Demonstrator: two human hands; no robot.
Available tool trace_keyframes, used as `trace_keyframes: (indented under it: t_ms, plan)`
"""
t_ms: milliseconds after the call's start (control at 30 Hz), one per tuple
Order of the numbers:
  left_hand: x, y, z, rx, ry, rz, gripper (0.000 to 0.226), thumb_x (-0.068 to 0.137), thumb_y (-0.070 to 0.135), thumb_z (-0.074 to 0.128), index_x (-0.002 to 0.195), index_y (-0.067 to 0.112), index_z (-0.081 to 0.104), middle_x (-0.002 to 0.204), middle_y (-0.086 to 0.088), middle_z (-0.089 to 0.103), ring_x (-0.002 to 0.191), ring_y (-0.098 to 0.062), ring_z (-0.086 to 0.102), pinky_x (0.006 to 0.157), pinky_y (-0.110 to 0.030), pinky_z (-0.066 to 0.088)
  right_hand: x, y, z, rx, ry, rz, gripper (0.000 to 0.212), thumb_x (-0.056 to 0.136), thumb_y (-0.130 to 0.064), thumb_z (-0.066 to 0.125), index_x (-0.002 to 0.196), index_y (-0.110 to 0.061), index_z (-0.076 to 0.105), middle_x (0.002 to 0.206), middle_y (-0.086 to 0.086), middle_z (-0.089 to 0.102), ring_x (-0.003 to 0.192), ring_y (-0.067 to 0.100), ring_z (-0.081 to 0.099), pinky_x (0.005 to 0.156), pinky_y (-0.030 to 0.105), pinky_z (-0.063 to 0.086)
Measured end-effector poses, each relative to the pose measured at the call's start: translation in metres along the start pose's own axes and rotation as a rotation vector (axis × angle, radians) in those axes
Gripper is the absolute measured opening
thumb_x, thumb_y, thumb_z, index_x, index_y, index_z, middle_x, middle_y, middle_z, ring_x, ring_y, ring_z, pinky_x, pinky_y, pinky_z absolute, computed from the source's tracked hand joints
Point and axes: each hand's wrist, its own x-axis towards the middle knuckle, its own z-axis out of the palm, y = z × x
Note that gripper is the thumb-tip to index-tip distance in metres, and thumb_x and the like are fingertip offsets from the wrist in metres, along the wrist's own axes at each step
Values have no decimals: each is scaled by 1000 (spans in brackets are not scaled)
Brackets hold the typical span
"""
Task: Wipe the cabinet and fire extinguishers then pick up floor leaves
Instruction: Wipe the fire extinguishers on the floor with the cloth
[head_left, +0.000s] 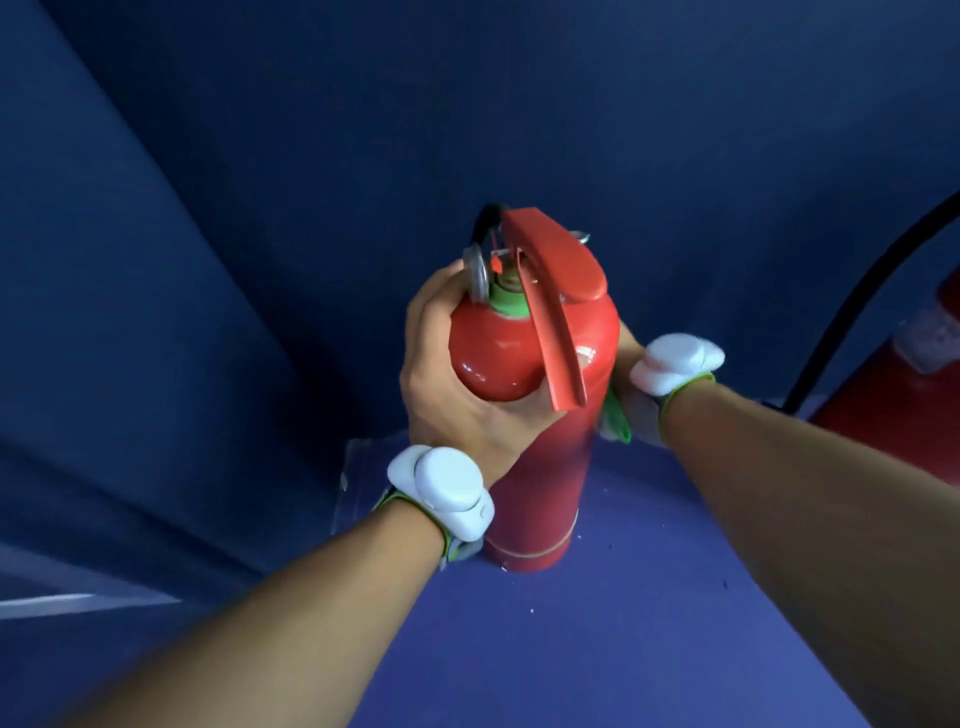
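Note:
A red fire extinguisher (535, 457) stands on the blue cabinet floor (597, 623), its red lever handle and a round gauge at the top. My left hand (447, 374) grips its rounded shoulder, fingers wrapped round the left side. My right hand (626, 358) is mostly hidden behind the right side of the cylinder, where a green cloth (615, 415) shows between my hand and the cylinder. Each wrist wears a white device on a strap.
A second red extinguisher (904, 415) with a black hose (852, 306) stands at the right edge. Blue cabinet walls close in on the left and back. A clear plastic piece (358, 483) lies behind the extinguisher's base. Small specks dot the floor.

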Motion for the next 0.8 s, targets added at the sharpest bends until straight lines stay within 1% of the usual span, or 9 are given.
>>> trace_keyframes:
  t_ms: [133, 200, 267, 367, 500, 600, 667, 733, 800]
  plan:
    - [-3, 2, 1, -32, 4, 40, 81, 62, 43, 80, 128, 4, 56, 128, -10, 61, 122, -19, 58, 103, -22, 42, -40, 28, 5, 637, -14, 45, 36, 86, -51, 67, 78, -21, 49, 51, -14, 60, 53, -8, 58, 58, 4, 43]
    - [-3, 4, -1, -56, 10, 75, 79, 62, 43, 80, 129, 8, 56, 128, -8, 61, 122, -19, 58, 105, -28, 44, -62, 3, -3, 784, -35, 14, 27, 98, -32, 56, 80, -12, 54, 49, -9, 64, 57, -2, 63, 59, 8, 48]
    - [-2, 2, 0, -30, 9, 60, 77, 62, 42, 80, 129, 12, 56, 127, -5, 62, 122, -18, 59, 105, -31, 46, -73, -17, -7, 745, -137, -49, 38, 104, -29, 39, 93, -2, 63, 73, 7, 74, 70, 13, 71, 72, 23, 59]
    - [-6, 3, -1, -42, 44, 72, 75, 61, 45, 80, 127, 18, 57, 127, -1, 62, 119, -14, 60, 101, -26, 48, -82, -44, -13, 550, -135, -190, 31, 98, -31, 51, 109, -10, 71, 106, 14, 73, 96, 23, 70, 94, 39, 55]
    - [-4, 4, 0, -27, 41, 73, 76, 61, 48, 79, 128, 19, 57, 125, 1, 62, 117, -10, 60, 97, -16, 45, -57, -89, -21, 16, -120, -196, 35, 100, -10, 45, 68, -22, 53, 75, -1, 54, 73, 2, 53, 69, 8, 41]
    - [-4, 5, 0, -27, 40, 76, 75, 62, 47, 79, 127, 20, 56, 124, 2, 62, 115, -8, 60, 95, -13, 44, -24, -97, -23, -34, -108, -130, 41, 104, -7, 36, 67, -24, 36, 72, -3, 37, 71, 14, 41, 74, 18, 37]
    - [-4, 4, 0, -12, 47, 78, 73, 61, 47, 78, 126, 21, 57, 123, 2, 62, 115, -7, 60, 95, -11, 43, -23, -93, -19, -117, -173, -129, 37, 102, -14, 43, 66, -24, 38, 67, -2, 39, 64, 12, 42, 67, 24, 39]
    - [-5, 5, 1, 0, 55, 79, 71, 62, 47, 78, 125, 22, 57, 122, 2, 63, 114, -8, 61, 96, -13, 44, -38, -81, -18, 195, -254, -20, 35, 96, -24, 52, 62, -23, 46, 60, 1, 46, 54, 14, 47, 51, 23, 39]
    - [-5, 5, 3, 18, 78, 86, 70, 63, 47, 77, 125, 21, 58, 121, 2, 64, 113, -10, 61, 97, -17, 45, -61, -71, -18, 300, -187, -122, 34, 93, -26, 57, 60, -19, 66, 64, 1, 64, 60, 17, 61, 57, 26, 47]
